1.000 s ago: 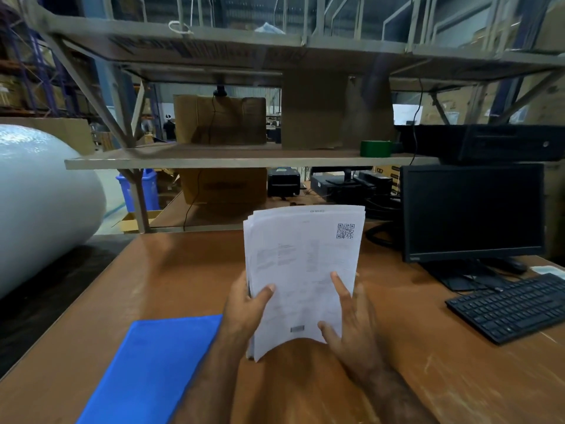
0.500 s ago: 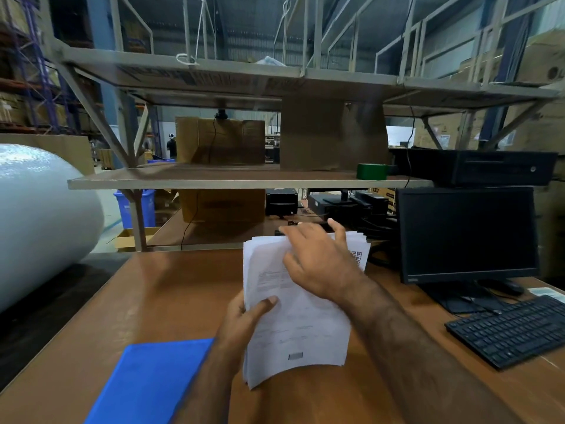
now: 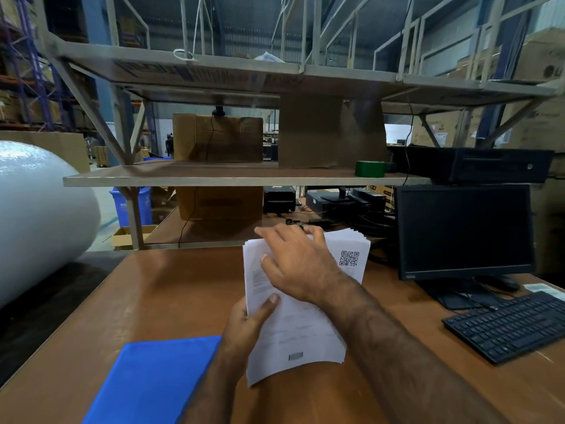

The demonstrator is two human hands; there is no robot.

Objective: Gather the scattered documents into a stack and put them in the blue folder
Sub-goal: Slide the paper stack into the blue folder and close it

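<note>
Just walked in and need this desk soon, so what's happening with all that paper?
A person is tidying a stack of documents. The left hand grips its left edge, holding it above the wooden desk, while the right hand lies with fingers spread over its top edge. The blue folder lies closed on the desk beside it, not yet used.

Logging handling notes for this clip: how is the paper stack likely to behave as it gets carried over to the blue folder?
The paper stack is probably floppy: it curves where the left hand grips one edge. The sheets likely slide easily, since the top corners are fanned beside the right hand. It looks light, being held up largely by one hand.
</note>
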